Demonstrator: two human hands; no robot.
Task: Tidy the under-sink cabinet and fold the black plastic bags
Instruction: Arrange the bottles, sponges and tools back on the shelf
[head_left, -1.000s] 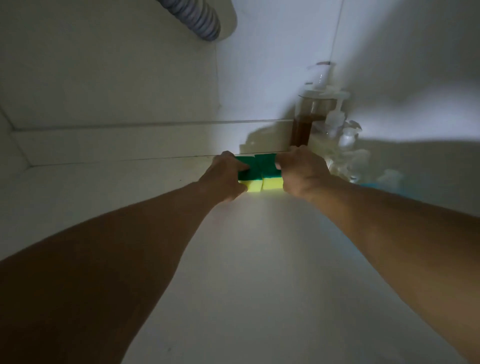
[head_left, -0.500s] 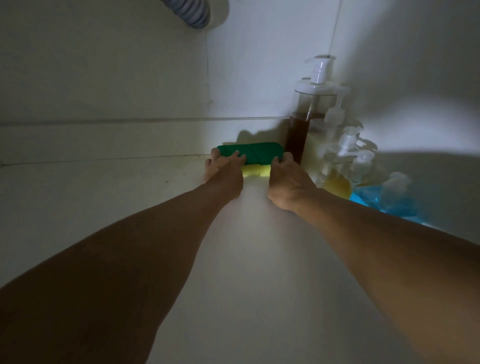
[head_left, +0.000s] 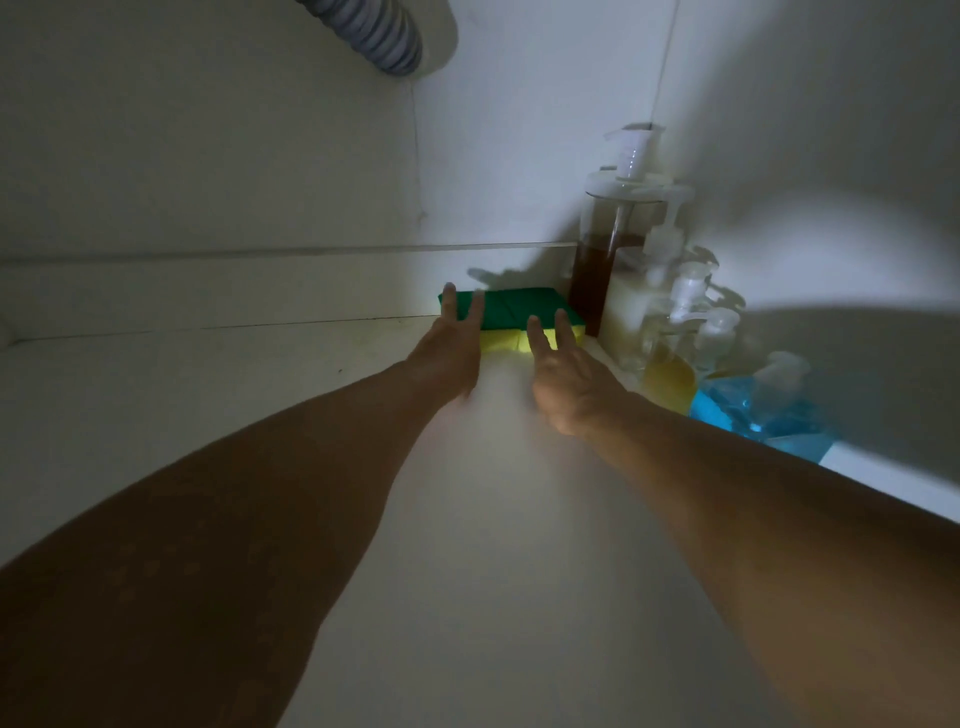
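Note:
Green-topped yellow sponges (head_left: 511, 314) lie side by side on the white cabinet floor (head_left: 467, 519), against the low step at the back. My left hand (head_left: 451, 348) reaches in with straight, spread fingers whose tips overlap the left end of the sponges. My right hand (head_left: 563, 376) is also flat with straight fingers, its tips over the right sponge. Neither hand curls around anything. No black plastic bags are in view.
Several pump bottles crowd the right side: a tall one with brown liquid (head_left: 605, 260), a white one (head_left: 631, 306), a yellow one (head_left: 667, 384) and a blue one (head_left: 763, 410). A ribbed grey drain hose (head_left: 374, 36) hangs at the top.
Both hands gripped the sponges a second ago and set them against the back step. Now the fingers have straightened and let go, and the hands have drawn back slightly.

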